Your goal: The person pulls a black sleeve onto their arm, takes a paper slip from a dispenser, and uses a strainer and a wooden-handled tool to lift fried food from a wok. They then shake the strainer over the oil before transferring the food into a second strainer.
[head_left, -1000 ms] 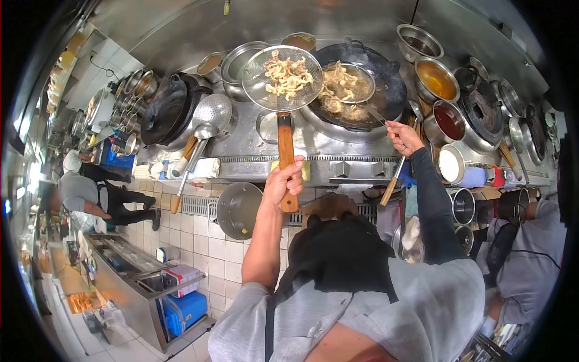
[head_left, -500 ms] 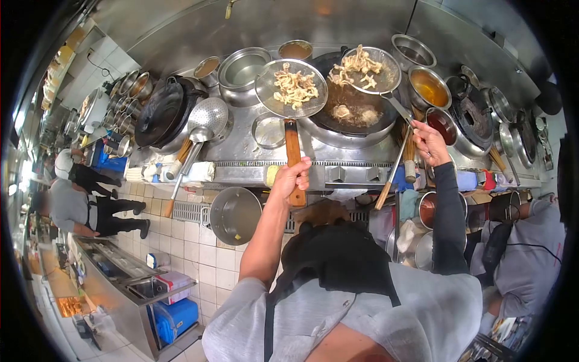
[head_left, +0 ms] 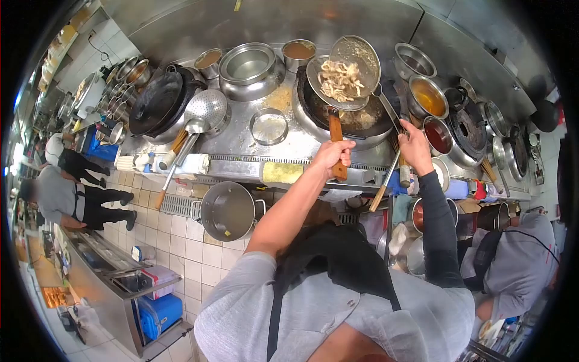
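Observation:
My left hand [head_left: 335, 158] is closed around the wooden handle of a mesh strainer [head_left: 314, 77], held over the wok [head_left: 303, 119]. Pale fried pieces [head_left: 341, 80] of food lie heaped in its mesh. In my right hand [head_left: 416, 146] is the long metal handle of a second strainer [head_left: 357, 50]. Its basket is tilted up above the first one, overlapping it, with crumbs clinging to the mesh. Under both baskets the wok holds bubbling oil with some browned bits, partly hidden.
Left of the wok are a metal ring [head_left: 269, 127], a large pot [head_left: 249, 69] and a perforated ladle [head_left: 206, 108]. Bowls of amber liquid [head_left: 429, 98] and red sauce [head_left: 438, 134] stand at right. A deep pot [head_left: 227, 212] sits below the counter. A co-worker [head_left: 512, 265] is close at right.
The left strainer has moved right, over the wok. The right strainer has tipped over it, and its food now lies in the left strainer. The view has shifted slightly.

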The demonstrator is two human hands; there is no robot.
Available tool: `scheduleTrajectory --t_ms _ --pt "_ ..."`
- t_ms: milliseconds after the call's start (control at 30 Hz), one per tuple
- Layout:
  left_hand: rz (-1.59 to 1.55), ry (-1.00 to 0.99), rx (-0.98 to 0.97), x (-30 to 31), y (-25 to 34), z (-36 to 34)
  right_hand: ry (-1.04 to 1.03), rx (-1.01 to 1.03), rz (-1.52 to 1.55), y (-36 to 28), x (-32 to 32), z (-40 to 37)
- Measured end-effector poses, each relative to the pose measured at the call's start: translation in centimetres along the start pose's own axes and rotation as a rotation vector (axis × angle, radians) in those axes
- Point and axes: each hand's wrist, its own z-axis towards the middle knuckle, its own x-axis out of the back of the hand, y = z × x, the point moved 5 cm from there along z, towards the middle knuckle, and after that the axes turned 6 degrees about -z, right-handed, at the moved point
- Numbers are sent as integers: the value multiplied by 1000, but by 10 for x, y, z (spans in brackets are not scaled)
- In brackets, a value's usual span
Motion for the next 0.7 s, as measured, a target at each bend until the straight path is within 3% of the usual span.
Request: scheduleTrajectory --t_ms 333,467,500,600,700 --pt "-96 -14 105 -2 -11 1 -108 -167 -130 -34 25 -7" --pt "-217 -93 171 5 -7 -11 41 -168 80 8 24 -6" --pt "-200 -79 157 6 -4 -16 129 -76 60 21 25 -5" --pt "-194 -75 149 11 6 -27 74 -225 -18 59 24 -4" --pt "-96 13 55 18 22 -35 7 -252 -118 103 5 -1"
